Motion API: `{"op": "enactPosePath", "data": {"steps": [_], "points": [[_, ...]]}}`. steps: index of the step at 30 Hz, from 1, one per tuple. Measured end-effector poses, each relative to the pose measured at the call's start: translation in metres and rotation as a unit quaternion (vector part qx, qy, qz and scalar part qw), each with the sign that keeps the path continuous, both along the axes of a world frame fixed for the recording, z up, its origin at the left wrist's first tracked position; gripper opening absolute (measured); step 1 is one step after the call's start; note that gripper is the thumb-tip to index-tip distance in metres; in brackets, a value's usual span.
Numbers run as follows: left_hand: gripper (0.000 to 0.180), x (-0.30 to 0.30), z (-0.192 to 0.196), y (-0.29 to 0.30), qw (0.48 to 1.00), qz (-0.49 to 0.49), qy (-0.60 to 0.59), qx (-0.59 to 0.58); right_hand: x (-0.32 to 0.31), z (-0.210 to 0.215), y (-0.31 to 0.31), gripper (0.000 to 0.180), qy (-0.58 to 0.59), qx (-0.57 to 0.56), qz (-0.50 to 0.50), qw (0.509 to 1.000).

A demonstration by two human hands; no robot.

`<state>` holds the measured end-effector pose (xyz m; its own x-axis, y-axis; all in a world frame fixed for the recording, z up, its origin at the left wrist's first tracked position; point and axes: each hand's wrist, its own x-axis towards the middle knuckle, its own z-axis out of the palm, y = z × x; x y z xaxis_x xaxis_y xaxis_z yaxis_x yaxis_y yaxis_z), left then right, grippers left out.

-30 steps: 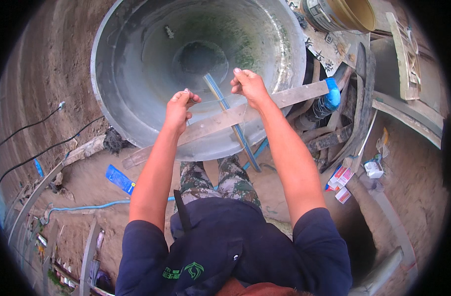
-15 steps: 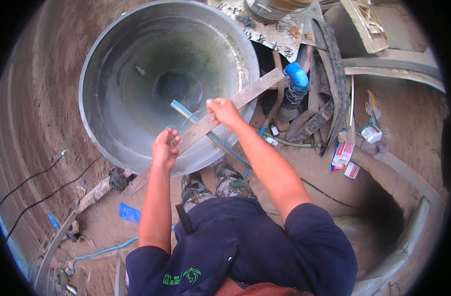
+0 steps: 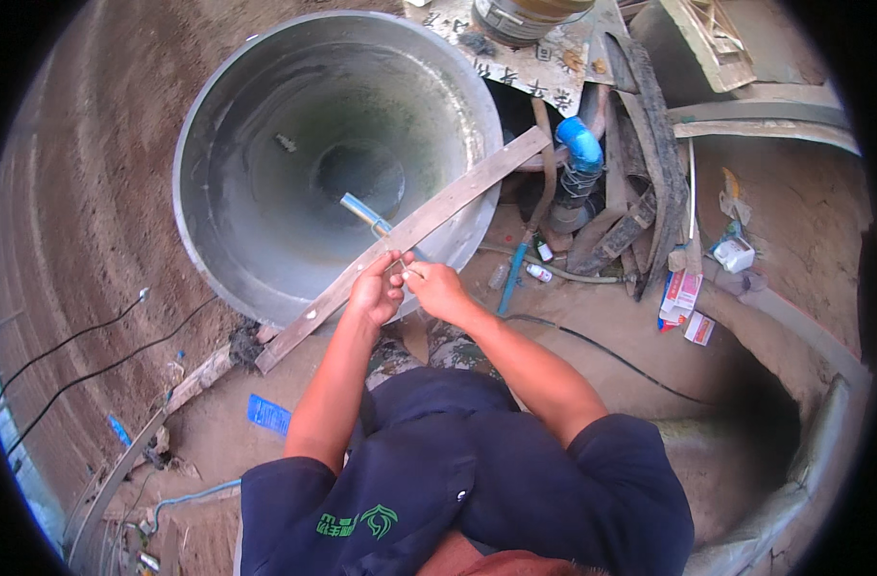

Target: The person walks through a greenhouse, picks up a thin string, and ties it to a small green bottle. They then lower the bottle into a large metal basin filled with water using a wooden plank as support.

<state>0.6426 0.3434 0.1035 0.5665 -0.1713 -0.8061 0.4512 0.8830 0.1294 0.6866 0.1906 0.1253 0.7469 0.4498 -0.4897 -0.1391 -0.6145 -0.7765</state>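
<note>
A wooden plank (image 3: 467, 188) lies slantwise across the near side of a large grey round tank (image 3: 191, 192). A pale blue pipe (image 3: 361, 211) crosses the plank, its far end sticking out over the tank. A thin wire (image 3: 391, 243) runs from around the pipe and plank to my hands. My left hand (image 3: 377, 291) and my right hand (image 3: 436, 290) meet at the plank's near edge, fingertips pinched on the wire. My hands hide the pipe's lower part.
A blue elbow pipe (image 3: 579, 144) and old dark boards (image 3: 652, 163) lie right of the tank. A bucket (image 3: 527, 21) stands at the far right of it. Small bottles (image 3: 539, 274), a black cable (image 3: 601, 355) and a pit (image 3: 736, 413) are on the right.
My hands were apart on either side of the pipe, with wire between them. They have come together and closer to me at the plank's near edge.
</note>
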Motion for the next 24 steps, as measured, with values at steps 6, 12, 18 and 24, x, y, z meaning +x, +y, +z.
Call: {"op": "enactPosePath", "data": {"steps": [6, 12, 18, 24], "points": [[0.013, -0.016, -0.005, 0.002, 0.999, 0.044, 0.012, -0.022, -0.012, 0.001, -0.007, 0.027, 0.018, -0.005, 0.01, 1.0], [0.013, -0.023, -0.005, -0.001, 0.998, 0.023, 0.002, 0.054, -0.007, 0.002, -0.007, 0.028, 0.103, -0.026, 0.013, 0.994], [0.018, -0.024, -0.006, 0.0, 0.991, -0.009, 0.017, 0.129, 0.009, 0.001, 0.011, 0.029, -0.001, 0.011, -0.045, 0.999], [0.025, -0.024, -0.012, 0.001, 0.972, -0.051, -0.014, 0.228, 0.05, -0.017, 0.052, 0.035, 0.026, -0.072, 0.035, 0.996]]}}
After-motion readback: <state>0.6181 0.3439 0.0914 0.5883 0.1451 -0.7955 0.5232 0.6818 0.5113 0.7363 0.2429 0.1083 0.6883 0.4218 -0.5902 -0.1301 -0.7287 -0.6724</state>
